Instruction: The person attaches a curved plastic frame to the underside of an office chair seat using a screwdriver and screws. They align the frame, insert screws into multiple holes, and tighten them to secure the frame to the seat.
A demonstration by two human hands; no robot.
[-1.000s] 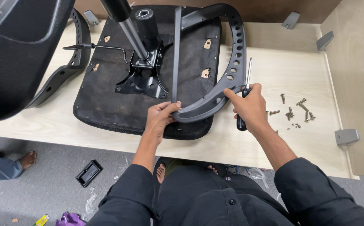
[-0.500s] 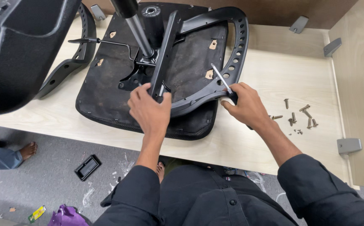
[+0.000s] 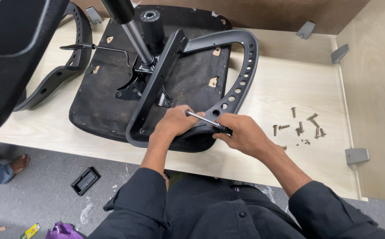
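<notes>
Two hands on the job at the table's near edge. Left hand (image 3: 174, 125) wraps the lower end of the black armrest (image 3: 228, 75), pinning it against the upturned seat (image 3: 104, 102). Right hand (image 3: 241, 132) grips a screwdriver (image 3: 203, 120), its tip pointing at the armrest's base near the left fingers. Whether a screw sits under the tip, can't tell. Progress looks early: roughly ten loose screws (image 3: 305, 125) lie toward the table's right edge, untouched, and a second armrest (image 3: 61, 71) lies unattached by the left edge. Gas lift and lever are mounted on the seat. No containers on the table; a small empty black tray (image 3: 85, 180) sits on the floor.
</notes>
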